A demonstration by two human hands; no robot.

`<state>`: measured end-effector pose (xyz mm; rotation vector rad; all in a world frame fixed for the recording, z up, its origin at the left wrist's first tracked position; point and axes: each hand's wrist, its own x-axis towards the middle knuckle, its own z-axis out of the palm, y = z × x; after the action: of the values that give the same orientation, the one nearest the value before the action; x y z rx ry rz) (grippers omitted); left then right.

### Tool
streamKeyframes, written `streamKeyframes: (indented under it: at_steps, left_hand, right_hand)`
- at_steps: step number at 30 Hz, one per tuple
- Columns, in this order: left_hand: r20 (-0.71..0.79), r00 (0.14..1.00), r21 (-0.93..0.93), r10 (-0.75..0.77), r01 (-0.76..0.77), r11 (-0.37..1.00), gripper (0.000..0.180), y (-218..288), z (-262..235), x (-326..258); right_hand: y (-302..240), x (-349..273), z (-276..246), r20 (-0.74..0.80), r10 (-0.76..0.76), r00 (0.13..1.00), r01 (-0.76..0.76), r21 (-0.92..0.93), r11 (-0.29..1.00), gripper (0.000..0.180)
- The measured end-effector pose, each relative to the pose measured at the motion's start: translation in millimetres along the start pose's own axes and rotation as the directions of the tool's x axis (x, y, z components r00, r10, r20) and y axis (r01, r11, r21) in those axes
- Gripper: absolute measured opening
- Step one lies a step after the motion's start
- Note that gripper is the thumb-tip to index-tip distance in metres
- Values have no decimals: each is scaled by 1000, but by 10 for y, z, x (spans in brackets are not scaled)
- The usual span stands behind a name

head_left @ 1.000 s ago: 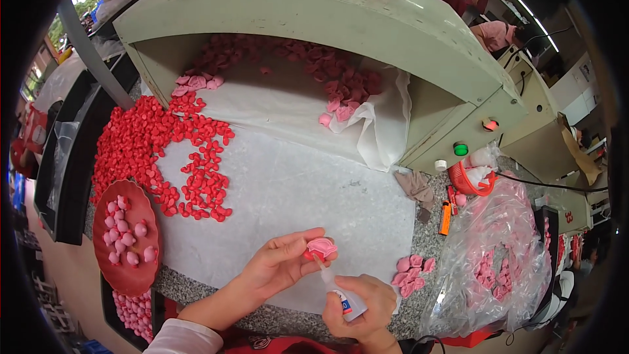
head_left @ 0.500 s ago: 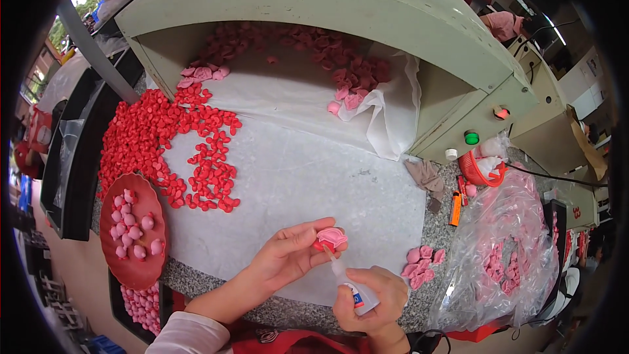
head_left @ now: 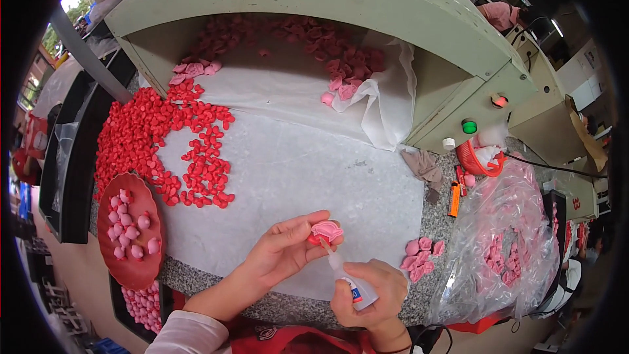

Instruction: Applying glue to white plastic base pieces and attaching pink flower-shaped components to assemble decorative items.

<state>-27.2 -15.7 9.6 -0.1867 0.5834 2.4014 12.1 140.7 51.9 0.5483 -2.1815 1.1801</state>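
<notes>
Pinching the pink piece over the white sheet, the left hand holds it just up-left of the glue bottle, which the right hand grips (nozzle slanting toward the piece, tip at its underside).

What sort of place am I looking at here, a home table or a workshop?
Most likely a small craft or assembly workshop. The left hand holds a pink flower piece while the right hand squeezes a glue bottle onto it. A heap of red pieces and a green machine housing surround them.
</notes>
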Motion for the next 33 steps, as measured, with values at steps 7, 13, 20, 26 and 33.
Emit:
streamKeyframes:
  at_steps: [7,13,20,26,33]
  left_hand:
    - [2,1000,9,1,-1,1000,38,5,2,-11]
    - [31,1000,32,7,-8,999,38,-4,-15,3]
    - [34,999,38,20,-22,999,38,-9,-19,8]
    - [17,999,54,33,-34,998,39,-6,-13,-12]
    - [20,999,50,50,-51,997,38,-9,-28,-12]
  right_hand:
    - [21,8,11,-37,-37,999,38,24,999,32]
    - [23,-6,8,-36,-26,999,27,19,999,31]
    - [36,23,-21,-55,-31,998,31,4,1000,30]
    - [11,38,-50,-59,-14,998,12,-23,1000,29]
    - [23,28,-68,-60,2,998,-4,-26,1000,29]
